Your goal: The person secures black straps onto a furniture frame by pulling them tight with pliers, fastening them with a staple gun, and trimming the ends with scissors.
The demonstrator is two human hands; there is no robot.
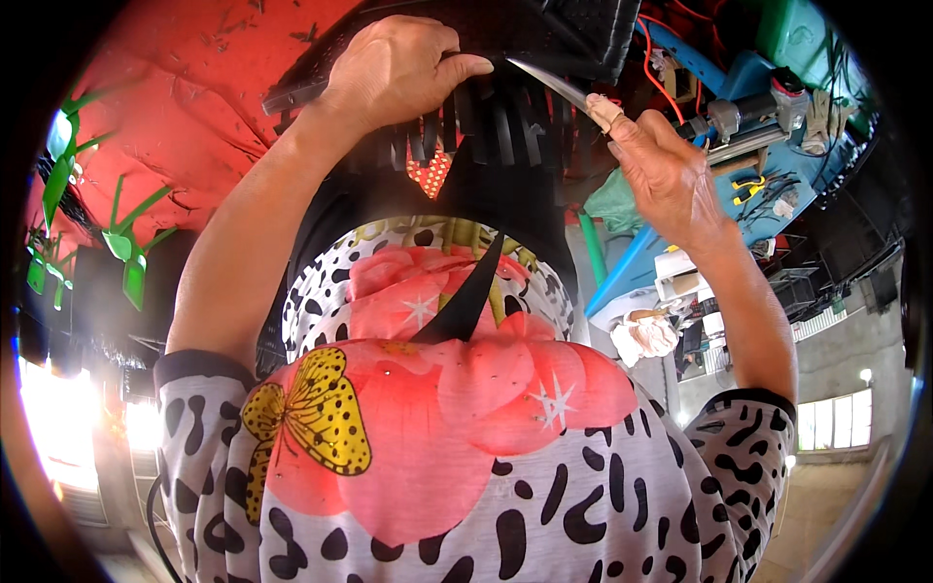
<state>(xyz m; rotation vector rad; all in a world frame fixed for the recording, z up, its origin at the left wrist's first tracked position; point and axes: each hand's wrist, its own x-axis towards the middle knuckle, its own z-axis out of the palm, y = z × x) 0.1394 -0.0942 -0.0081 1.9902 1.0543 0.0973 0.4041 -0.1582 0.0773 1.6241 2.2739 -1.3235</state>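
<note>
I judge edge work underway: left hand [408,70] pinches black woven plastic panel [530,37], right hand [661,160] grips pointed silver blade [556,82]; next calls for thumb clearance.

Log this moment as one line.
left hand: closed at edge of black woven-looking panel | right hand: gripping tapered silver metal blade | blade tip: just right of left hand | flat black strips: beside panel

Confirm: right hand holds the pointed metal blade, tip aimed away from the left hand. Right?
One fix: in the head view, the right hand holds the pointed metal blade with its tip aimed toward the left hand.
</note>
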